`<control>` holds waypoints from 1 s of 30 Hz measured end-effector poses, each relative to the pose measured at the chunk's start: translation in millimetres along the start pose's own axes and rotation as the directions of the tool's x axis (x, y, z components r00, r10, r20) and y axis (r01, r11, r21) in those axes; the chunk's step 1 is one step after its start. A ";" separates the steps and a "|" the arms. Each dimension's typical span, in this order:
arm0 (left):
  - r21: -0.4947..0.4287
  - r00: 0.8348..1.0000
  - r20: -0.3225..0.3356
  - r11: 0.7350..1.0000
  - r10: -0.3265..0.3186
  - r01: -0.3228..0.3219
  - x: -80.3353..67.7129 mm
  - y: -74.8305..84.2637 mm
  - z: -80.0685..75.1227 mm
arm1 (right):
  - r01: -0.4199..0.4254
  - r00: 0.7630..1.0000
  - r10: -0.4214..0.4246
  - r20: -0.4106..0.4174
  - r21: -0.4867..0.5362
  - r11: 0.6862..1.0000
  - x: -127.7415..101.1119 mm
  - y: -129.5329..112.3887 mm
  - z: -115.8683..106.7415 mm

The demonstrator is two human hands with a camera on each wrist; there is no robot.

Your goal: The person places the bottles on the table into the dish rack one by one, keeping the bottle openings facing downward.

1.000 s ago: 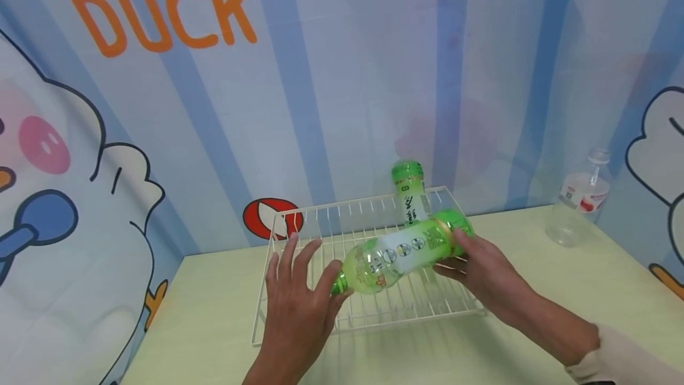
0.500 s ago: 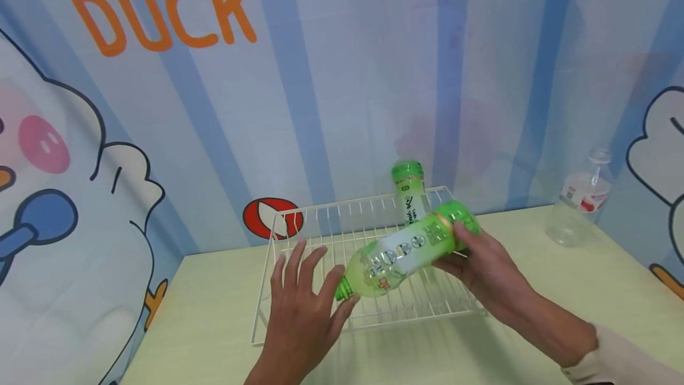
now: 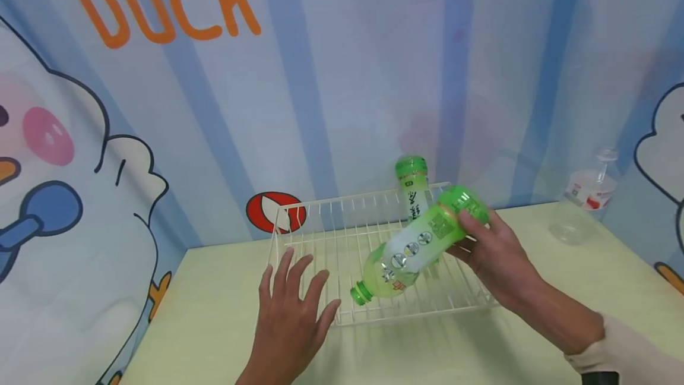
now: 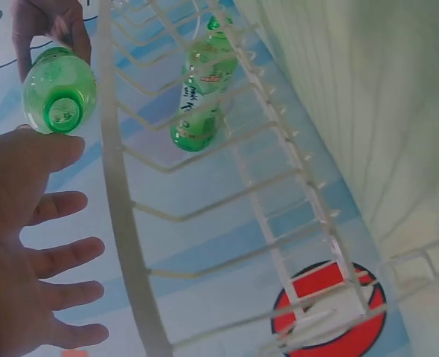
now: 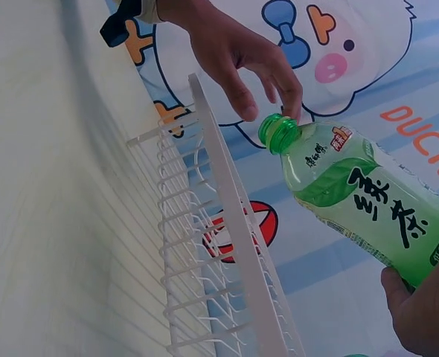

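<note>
Above the white wire rack (image 3: 369, 318), my right hand (image 3: 497, 257) grips a green tea bottle (image 3: 414, 251) near its base. The bottle is tilted, its green neck pointing down and to the left. My left hand (image 3: 291, 311) is spread with nothing in it, a short gap away from the neck. The right wrist view shows the bottle's label (image 5: 387, 201) with large dark characters. A second green tea bottle (image 3: 412, 183) stands base up at the back of the rack, partly hidden by the held one; the left wrist view shows this bottle (image 4: 204, 89) behind the wires.
A clear plastic bottle (image 3: 585, 204) with a red and white label stands upright at the table's back right. The pale table (image 3: 214, 314) carries the rack. Directly behind is a striped blue backdrop (image 3: 363, 76) with duck drawings.
My left hand has let go of the bottle's neck and drawn back to the left. My right hand has raised the base end, so the bottle tilts more steeply.
</note>
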State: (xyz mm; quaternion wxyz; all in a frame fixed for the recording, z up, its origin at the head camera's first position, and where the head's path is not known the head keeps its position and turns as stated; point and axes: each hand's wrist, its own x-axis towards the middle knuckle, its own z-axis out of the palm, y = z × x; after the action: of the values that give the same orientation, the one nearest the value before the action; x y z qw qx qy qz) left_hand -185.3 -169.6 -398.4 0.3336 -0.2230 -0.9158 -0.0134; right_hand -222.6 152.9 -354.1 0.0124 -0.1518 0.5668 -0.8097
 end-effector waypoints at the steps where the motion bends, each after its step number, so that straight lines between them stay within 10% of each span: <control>1: 0.004 1.000 0.013 1.000 -0.008 0.008 -2.2 -1.3 0.6 | 0.003 1.000 -0.003 -0.003 -0.005 1.000 1.0 -0.8 -0.9; 8: -0.012 0.986 0.114 0.993 -0.118 0.120 -22.6 -15.6 4.3 | 0.040 0.999 -0.040 -0.026 -0.007 0.999 6.9 -7.6 -7.9; 15: 0.037 0.939 0.255 0.972 -0.232 0.231 -38.8 -36.0 8.3 | 0.071 0.997 -0.072 -0.036 -0.034 0.997 14.6 -15.8 -12.7; 30: 0.009 0.850 0.400 0.928 -0.344 0.372 -49.2 -51.8 12.2 | -0.028 0.993 -0.021 -0.113 -0.418 0.908 53.9 -18.8 -9.3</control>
State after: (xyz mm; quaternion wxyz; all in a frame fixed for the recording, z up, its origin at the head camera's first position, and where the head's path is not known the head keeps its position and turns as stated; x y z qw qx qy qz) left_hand -181.0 -233.7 -431.8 0.1262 -0.0578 -0.9884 -0.0615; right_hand -273.5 157.7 -327.1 -0.0518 -0.1030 0.7273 -0.6766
